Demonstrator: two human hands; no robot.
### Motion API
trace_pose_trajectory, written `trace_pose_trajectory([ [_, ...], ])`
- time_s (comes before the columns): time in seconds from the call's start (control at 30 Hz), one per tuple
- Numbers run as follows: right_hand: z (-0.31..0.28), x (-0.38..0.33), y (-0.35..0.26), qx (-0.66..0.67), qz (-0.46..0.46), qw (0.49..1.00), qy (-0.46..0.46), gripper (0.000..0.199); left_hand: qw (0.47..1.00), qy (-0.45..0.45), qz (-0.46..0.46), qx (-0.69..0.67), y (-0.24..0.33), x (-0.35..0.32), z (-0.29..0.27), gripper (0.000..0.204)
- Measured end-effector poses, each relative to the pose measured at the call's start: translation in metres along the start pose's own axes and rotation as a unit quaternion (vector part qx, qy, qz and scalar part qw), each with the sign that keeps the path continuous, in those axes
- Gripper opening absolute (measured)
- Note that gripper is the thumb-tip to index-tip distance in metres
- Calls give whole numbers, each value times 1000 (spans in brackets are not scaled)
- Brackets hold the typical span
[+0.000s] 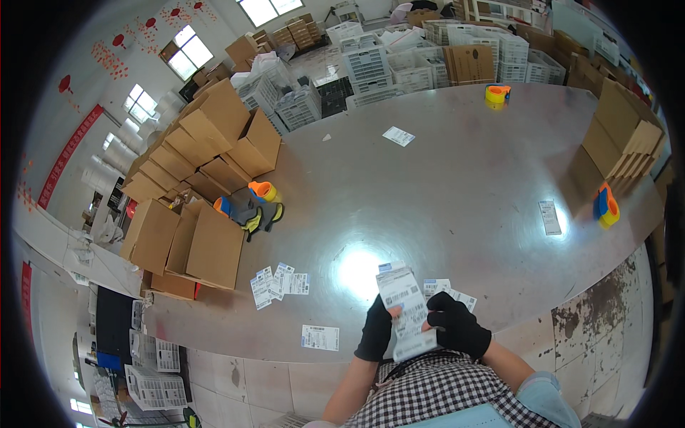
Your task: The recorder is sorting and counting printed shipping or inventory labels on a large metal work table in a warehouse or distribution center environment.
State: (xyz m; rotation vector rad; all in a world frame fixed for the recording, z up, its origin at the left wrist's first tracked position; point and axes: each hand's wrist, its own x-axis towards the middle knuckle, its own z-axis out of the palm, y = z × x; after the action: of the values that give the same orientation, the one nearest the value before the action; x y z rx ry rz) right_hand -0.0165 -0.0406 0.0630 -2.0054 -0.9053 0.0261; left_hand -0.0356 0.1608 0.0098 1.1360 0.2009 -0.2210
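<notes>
Close to my body at the table's front edge, I hold a strip of white printed labels (401, 294) in both hands. Its lower end bends toward my apron. My left hand (376, 329), in a black glove with bare fingertips, is closed on the strip's left edge. From the other side, my right hand (458, 324), gloved the same way, grips the right edge with curled fingers. Just beyond the right hand, more labels (464, 298) lie on the table, partly hidden. A fanned group of labels (278, 284) and a single label (320, 337) lie to the left.
The metal table (399, 192) carries stacked cardboard boxes (193, 153) and an open box (203, 246) at left, flattened cardboard (621, 135) at right. Tape dispensers (607, 207) sit near its edges, with grey-yellow gloves (262, 220) by the boxes. White crates (367, 64) stand beyond.
</notes>
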Motion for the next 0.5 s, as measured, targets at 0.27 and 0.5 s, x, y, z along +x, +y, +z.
trace_pose_trajectory([
  [0.27,14,2,8,44,160,986,15,16,971,-62,29,-230,5,-6,10,45],
  [0.5,29,6,18,111,187,964,155,31,996,-20,33,81,10,-16,23,39],
])
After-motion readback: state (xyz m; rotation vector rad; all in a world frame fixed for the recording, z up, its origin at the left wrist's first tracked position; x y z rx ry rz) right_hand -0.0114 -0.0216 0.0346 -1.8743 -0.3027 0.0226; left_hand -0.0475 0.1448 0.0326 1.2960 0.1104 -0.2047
